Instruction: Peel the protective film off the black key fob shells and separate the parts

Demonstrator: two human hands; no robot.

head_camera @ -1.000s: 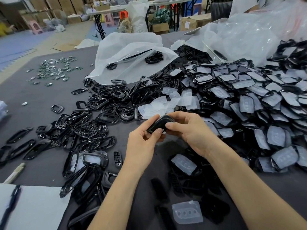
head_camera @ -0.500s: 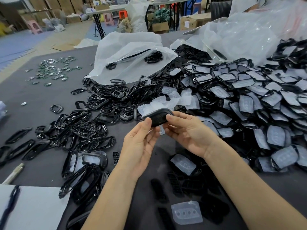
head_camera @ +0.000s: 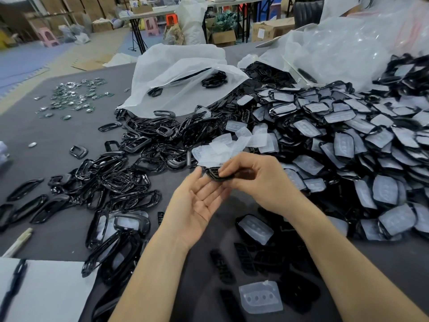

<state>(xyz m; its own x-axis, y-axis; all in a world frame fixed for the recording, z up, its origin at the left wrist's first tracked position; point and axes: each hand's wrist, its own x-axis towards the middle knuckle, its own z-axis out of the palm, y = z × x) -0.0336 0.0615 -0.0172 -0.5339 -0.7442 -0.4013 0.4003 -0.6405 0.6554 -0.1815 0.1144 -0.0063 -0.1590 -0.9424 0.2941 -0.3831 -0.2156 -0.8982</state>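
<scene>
My right hand (head_camera: 260,180) pinches a black key fob shell (head_camera: 214,174) above the table's middle, thumb and fingers curled over it. My left hand (head_camera: 197,205) lies palm up with straight fingers just below and left of the shell, fingertips close to it. A large heap of film-covered black shells (head_camera: 348,145) fills the right side. Peeled clear films (head_camera: 234,145) lie piled just beyond my hands. Black frames (head_camera: 116,173) are heaped on the left, and small black inserts (head_camera: 246,259) lie near my forearms.
A white plastic bag (head_camera: 181,75) with a few black parts sits at the back centre, and a clear bag (head_camera: 348,47) at the back right. Small metal pieces (head_camera: 74,96) are scattered far left. A white notepad with a pen (head_camera: 34,291) is at the bottom left.
My left hand let go of the shell and opened palm up. My right hand kept the shell, which moved up and toward the film pile.
</scene>
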